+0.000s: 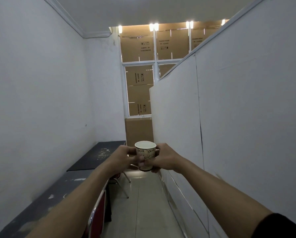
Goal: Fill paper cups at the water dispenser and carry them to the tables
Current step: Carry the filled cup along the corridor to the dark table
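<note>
A white paper cup (146,154) with dark lettering is held upright at arm's length in the middle of a narrow corridor. My left hand (125,158) grips its left side and my right hand (164,158) grips its right side, fingers wrapped under and around it. The cup's inside looks pale; I cannot tell how full it is. Dark tables (95,158) run along the left wall, the nearest one (46,201) below my left forearm. No water dispenser is in view.
A white partition wall (229,117) closes the right side. Red chairs (99,213) with metal legs are tucked at the tables. Cardboard boxes (138,129) stack against the window at the corridor's far end. A pale tiled floor strip (143,203) runs between.
</note>
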`<move>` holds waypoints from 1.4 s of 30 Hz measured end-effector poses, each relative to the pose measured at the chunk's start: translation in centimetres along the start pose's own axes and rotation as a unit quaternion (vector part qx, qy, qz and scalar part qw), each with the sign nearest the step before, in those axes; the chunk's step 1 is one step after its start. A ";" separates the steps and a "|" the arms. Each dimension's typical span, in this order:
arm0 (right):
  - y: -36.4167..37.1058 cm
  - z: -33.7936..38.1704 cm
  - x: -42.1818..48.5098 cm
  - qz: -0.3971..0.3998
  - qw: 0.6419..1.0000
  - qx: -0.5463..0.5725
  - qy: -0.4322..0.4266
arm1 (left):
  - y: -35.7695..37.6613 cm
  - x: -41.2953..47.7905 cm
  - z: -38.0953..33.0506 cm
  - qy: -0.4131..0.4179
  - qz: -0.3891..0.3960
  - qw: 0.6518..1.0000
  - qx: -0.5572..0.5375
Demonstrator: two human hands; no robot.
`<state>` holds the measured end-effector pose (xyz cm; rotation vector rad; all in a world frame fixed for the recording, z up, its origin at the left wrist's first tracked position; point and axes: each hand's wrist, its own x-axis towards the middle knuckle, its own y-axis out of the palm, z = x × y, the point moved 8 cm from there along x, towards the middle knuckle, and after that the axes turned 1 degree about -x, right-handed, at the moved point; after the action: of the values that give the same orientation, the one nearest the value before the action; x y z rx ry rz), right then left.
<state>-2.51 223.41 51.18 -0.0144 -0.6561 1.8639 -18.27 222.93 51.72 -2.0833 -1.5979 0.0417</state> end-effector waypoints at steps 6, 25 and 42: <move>-2.2 -4.5 10.3 0.012 1.000 -0.009 -0.005 | -2.6 10.0 4.3 -0.013 -0.024 0.999 0.017; -2.6 -17.8 40.4 0.047 0.998 0.017 -0.028 | -13.3 35.3 20.7 -0.039 -0.046 0.998 0.022; -0.7 -24.6 66.1 0.031 0.998 0.041 -0.045 | -27.0 55.1 31.8 -0.042 -0.051 0.998 0.024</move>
<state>-20.19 291.65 50.23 0.1037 -0.6467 1.9593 -35.79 289.73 50.30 -1.9847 -1.7323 0.1330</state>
